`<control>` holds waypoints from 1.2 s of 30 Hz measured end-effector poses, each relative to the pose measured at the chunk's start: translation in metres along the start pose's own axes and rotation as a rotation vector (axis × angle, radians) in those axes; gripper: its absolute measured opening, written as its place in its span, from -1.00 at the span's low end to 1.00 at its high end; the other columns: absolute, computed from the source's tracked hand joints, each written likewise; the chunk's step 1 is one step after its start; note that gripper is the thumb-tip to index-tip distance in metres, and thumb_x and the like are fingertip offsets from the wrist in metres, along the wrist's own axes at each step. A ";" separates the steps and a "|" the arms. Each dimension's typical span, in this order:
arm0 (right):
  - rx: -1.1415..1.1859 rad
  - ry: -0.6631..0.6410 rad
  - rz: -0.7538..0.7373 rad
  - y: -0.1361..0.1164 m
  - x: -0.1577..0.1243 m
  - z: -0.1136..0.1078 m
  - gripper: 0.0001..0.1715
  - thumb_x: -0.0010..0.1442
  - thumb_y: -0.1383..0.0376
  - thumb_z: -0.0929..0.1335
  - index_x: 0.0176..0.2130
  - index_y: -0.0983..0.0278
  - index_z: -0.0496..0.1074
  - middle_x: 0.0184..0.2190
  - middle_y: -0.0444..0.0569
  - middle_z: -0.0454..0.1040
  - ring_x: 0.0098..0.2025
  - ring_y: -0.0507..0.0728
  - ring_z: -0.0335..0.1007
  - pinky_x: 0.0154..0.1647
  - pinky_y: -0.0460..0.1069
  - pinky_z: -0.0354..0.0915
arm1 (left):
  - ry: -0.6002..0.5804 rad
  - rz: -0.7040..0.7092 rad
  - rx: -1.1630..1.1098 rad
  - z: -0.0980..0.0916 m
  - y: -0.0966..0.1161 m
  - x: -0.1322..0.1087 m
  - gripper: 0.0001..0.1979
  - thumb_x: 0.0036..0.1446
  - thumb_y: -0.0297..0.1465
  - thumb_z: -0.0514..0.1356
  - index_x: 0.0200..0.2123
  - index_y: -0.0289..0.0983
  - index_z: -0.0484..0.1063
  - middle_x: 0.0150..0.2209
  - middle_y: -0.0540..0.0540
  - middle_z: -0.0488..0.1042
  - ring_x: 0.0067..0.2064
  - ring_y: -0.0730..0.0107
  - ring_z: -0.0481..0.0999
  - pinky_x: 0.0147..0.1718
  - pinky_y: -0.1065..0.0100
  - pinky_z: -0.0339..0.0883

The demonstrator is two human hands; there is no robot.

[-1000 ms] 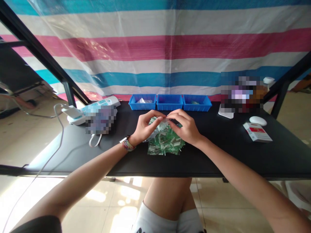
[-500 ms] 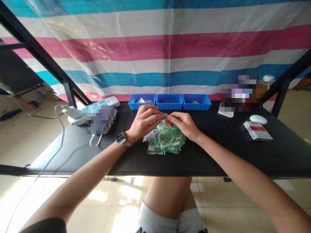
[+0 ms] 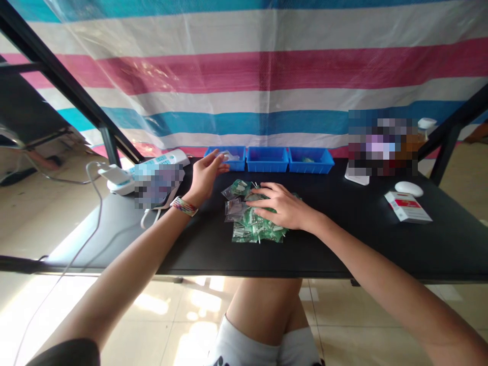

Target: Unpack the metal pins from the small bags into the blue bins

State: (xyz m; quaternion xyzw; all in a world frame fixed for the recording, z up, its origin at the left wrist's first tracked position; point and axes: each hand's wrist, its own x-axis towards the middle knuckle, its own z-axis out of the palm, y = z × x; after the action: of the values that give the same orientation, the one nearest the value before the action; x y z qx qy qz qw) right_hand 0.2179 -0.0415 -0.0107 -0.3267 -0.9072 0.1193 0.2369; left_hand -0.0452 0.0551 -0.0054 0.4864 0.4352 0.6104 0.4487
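Note:
My left hand [image 3: 206,175] reaches to the near side of the left blue bin [image 3: 237,165]. Its thumb and fingers close at the edge of a small clear plastic bag [image 3: 229,156], which shows at the bin's opening; the exact grip is partly hidden. My right hand [image 3: 280,206] lies palm down with spread fingers over a heap of small green-tinted plastic packets [image 3: 259,226] that hold pale, stick-like pieces. Left of its fingertips lie a greyish clear packet [image 3: 235,208] and a green packet [image 3: 238,188].
A middle blue bin [image 3: 267,160] and a right blue bin [image 3: 310,161], with a little greenish stuff inside, continue the row. A power strip [image 3: 163,158] and cable lie at left. A white mouse [image 3: 408,189] and small box [image 3: 408,207] sit at right, on the black table [image 3: 343,249].
My hands have come apart from their fingertip contact above the heap. The left one moved left and away to the left bin; the right one came down onto the packets and spread its fingers.

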 end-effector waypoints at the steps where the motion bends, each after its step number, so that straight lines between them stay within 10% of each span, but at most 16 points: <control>1: -0.014 -0.011 -0.003 0.000 -0.001 0.000 -0.63 0.49 0.16 0.38 0.19 0.10 0.64 0.31 0.06 0.53 0.44 0.42 0.22 0.43 0.42 0.23 | -0.021 -0.024 -0.041 -0.001 0.000 0.001 -0.41 0.23 -0.26 0.42 0.25 -0.37 0.46 -0.06 -0.22 0.69 -0.22 0.36 0.69 -0.12 0.28 0.61; 18: -0.056 0.010 -0.011 0.000 0.001 -0.005 -0.70 0.49 0.18 0.37 0.07 0.15 0.68 0.18 0.07 0.61 0.29 0.37 0.40 0.42 0.38 0.20 | -0.232 0.053 0.328 -0.006 -0.007 -0.005 -0.46 0.08 -0.29 0.33 0.15 -0.29 0.55 0.01 -0.22 0.65 -0.27 0.31 0.67 -0.36 0.37 0.53; 36: -0.048 0.028 -0.016 0.002 0.001 -0.002 -0.78 0.45 0.20 0.40 0.00 0.19 0.64 0.17 0.11 0.60 0.31 0.37 0.37 0.40 0.37 0.20 | -0.315 0.000 0.441 -0.012 -0.001 0.003 -0.41 0.09 -0.30 0.30 0.20 -0.33 0.49 -0.51 0.02 0.53 -0.60 0.46 0.41 -0.62 0.45 0.26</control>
State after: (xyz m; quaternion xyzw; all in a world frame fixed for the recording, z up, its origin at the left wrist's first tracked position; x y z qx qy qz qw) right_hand 0.2197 -0.0389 -0.0094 -0.3267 -0.9090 0.0910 0.2423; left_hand -0.0575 0.0569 -0.0078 0.6613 0.4825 0.4179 0.3941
